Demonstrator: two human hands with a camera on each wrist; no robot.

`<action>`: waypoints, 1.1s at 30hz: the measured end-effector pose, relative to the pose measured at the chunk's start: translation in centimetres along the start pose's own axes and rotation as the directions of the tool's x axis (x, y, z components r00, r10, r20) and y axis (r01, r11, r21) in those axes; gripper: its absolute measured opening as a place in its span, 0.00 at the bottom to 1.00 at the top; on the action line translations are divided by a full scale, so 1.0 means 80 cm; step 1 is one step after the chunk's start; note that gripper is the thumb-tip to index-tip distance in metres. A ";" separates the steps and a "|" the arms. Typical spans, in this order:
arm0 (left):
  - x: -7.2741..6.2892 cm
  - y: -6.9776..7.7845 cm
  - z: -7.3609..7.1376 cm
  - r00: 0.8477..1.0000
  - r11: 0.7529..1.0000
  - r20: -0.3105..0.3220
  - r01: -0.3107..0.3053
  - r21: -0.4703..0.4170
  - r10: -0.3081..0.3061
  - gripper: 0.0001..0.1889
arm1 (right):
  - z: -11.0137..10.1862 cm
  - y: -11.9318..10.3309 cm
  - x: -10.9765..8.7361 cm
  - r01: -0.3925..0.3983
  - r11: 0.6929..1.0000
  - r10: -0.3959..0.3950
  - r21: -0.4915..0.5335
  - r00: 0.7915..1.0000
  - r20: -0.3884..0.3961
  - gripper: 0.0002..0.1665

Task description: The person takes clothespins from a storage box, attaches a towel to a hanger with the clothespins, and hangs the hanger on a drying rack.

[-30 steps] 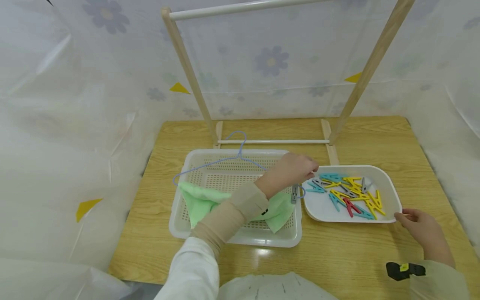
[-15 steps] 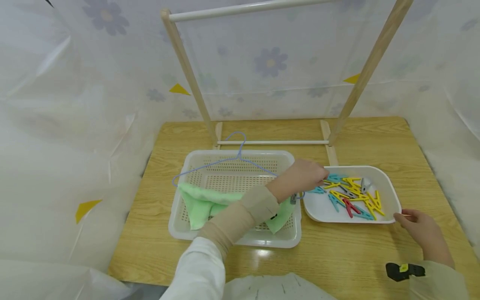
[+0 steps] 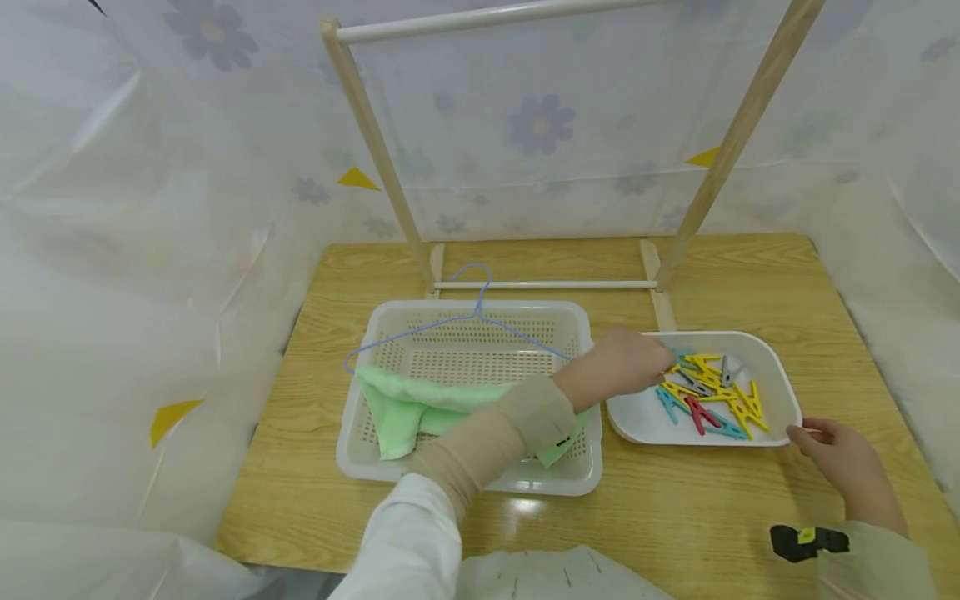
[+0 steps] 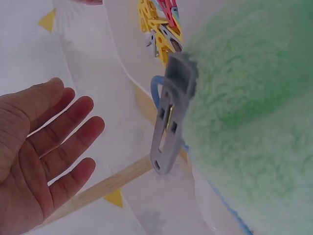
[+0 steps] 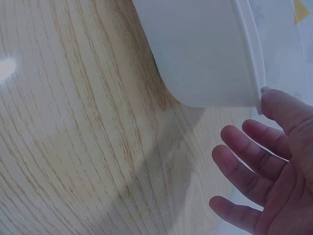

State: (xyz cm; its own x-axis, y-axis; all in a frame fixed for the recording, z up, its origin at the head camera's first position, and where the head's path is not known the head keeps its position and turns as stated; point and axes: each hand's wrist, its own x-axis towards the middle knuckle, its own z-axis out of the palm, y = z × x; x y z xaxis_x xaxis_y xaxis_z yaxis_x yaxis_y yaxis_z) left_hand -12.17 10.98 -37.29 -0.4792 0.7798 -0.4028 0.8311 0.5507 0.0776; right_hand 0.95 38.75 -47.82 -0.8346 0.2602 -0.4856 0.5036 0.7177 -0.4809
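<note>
My left hand (image 3: 630, 363) reaches over the left end of a white tray (image 3: 783, 392), close above several clothespins (image 3: 705, 390) in yellow, blue, grey and red. The left wrist view shows its fingers loosely spread, with nothing visible in them. My right hand (image 3: 847, 458) holds the tray's near right corner, thumb on the rim (image 5: 260, 73) and the other fingers (image 5: 244, 171) below. A green towel (image 3: 397, 408) hangs over a blue hanger (image 3: 442, 322) lying on a basket. A grey clothespin (image 4: 171, 115) clips the towel beside the hanger's right end.
The cream perforated basket (image 3: 468, 367) stands left of the tray. Behind them rises a wooden rack (image 3: 375, 142) with white upper (image 3: 495, 18) and lower (image 3: 546, 284) bars. A flower-patterned sheet (image 3: 540, 192) surrounds the wood-grain table (image 3: 675, 517).
My left hand has moved right from beside the clipped clothespin to over the tray's clothespins, its arm now covering more of the towel. The right hand stays at the tray's corner.
</note>
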 end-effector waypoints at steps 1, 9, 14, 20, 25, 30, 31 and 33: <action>0.001 0.002 0.000 1.000 1.000 0.009 0.002 -0.002 -0.002 0.12 | 0.000 0.000 0.000 0.000 1.000 0.000 0.001 1.000 -0.001 0.45; 0.007 0.016 0.003 1.000 0.999 0.028 -0.005 0.050 0.004 0.12 | 0.000 0.001 0.000 -0.001 1.000 0.001 0.006 1.000 0.005 0.45; 0.013 0.025 0.005 0.998 0.999 0.061 0.013 0.040 -0.015 0.11 | 0.000 0.001 -0.001 0.009 1.000 -0.009 0.011 1.000 0.004 0.45; 0.023 0.038 0.006 0.994 0.998 0.089 0.063 0.007 -0.063 0.08 | 0.001 0.000 -0.002 0.022 1.000 -0.022 0.008 1.000 -0.008 0.44; 0.030 0.052 0.012 0.992 0.994 0.074 0.107 -0.007 -0.107 0.07 | 0.000 -0.001 -0.003 0.021 1.000 -0.021 0.006 1.000 0.000 0.45; 0.035 0.066 0.018 0.993 0.994 0.050 0.111 0.012 -0.111 0.07 | 0.000 0.000 -0.003 0.023 1.000 -0.023 0.007 1.000 0.008 0.45; 0.037 0.069 0.021 0.992 0.993 0.047 0.116 0.021 -0.117 0.07 | 0.001 0.000 -0.003 0.022 1.000 -0.022 0.007 1.000 0.006 0.45; 0.040 0.076 0.025 0.991 0.992 0.055 0.123 0.030 -0.125 0.07 | 0.002 0.000 -0.003 0.022 1.000 -0.022 0.009 1.000 0.001 0.44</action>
State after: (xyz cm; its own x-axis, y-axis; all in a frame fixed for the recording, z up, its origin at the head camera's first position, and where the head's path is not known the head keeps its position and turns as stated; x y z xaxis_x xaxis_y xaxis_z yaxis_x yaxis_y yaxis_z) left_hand -8.08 16.24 -39.94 -0.5629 0.6876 -0.4586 0.7737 0.6335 0.0001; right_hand 1.19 38.63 -47.81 -0.8451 0.2441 -0.4757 0.4873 0.7175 -0.4977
